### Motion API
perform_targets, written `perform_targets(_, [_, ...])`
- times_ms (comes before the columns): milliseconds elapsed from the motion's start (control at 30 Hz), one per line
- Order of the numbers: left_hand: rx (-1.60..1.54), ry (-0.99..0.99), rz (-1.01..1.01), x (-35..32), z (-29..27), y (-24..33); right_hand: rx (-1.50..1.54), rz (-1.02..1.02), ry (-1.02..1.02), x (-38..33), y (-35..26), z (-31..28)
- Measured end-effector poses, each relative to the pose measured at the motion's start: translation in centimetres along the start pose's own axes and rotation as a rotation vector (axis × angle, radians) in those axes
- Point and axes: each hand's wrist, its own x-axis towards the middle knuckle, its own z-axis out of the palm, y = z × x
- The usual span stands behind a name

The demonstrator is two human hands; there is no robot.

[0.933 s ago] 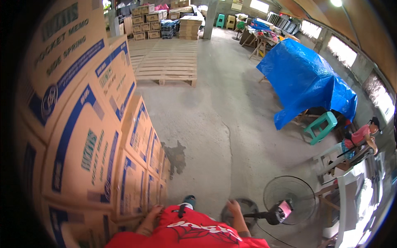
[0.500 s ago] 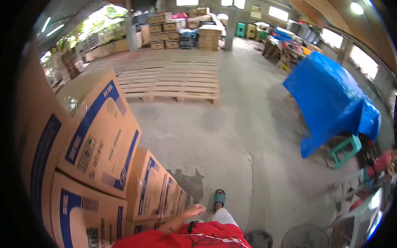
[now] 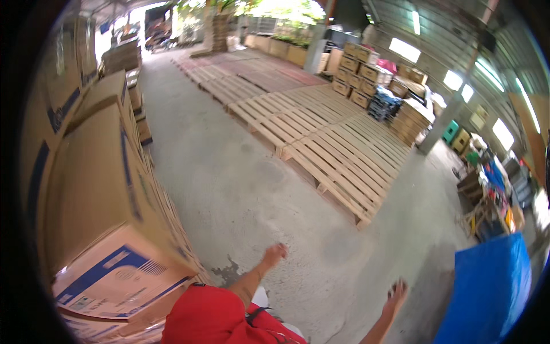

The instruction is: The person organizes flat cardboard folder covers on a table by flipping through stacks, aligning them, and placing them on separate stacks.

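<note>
My left hand (image 3: 275,253) hangs over the concrete floor in front of my red shirt, its fingers loosely bent and holding nothing. Farther right, my right hand (image 3: 397,289) is also above the floor, with its fingers a little apart and nothing visible in them; motion softens its outline. Neither hand touches anything. The thing nearest my left arm is a stack of brown cardboard boxes with blue bands (image 3: 123,275) along the left side.
Wooden pallets (image 3: 338,155) cover the floor ahead. Stacked cartons (image 3: 358,74) stand behind them beside a post (image 3: 452,109). A blue tarp (image 3: 487,286) hangs at the lower right, near a cluttered table (image 3: 490,200). More boxes line the left wall.
My view has swung left, so the pallets and tarp have shifted right and more of the left aisle shows. My right hand has come into view, and my left hand reaches farther forward.
</note>
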Motion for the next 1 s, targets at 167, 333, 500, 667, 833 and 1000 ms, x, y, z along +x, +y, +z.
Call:
perform_targets(167, [-0.198, 0.625, -0.348, 12.8, -7.8, -6.2, -0.183, -0.613, -1.166, 0.5, -16.3, 25.4])
perform_targets(333, [-0.049, 0.48, -0.387, 12.2, -19.7, -18.8, -0.021, -0.249, -1.5, 5.1, -9.5, 39.7])
perform_targets(500, [-0.407, 0.287, -0.85, 14.5, -24.5, -19.1, -0.214, 0.448, -0.716, 18.9, 13.6, 49.7])
perform_targets(667, [-0.404, 0.967, -0.901, 13.5, -28.6, -19.4, -0.542, 0.516, -0.811, 23.1, 16.4, 66.3])
perform_targets(833, [0.148, 0.52, -1.194, 13.2, -27.4, -20.7, -0.672, 0.479, -0.983, 24.5, 16.7, 86.9])
perform_targets(1000, [-0.899, 1.406, -1.165, 25.6, -20.0, -14.9, -0.768, 0.255, -1.286, 21.8, 13.3, 111.5])
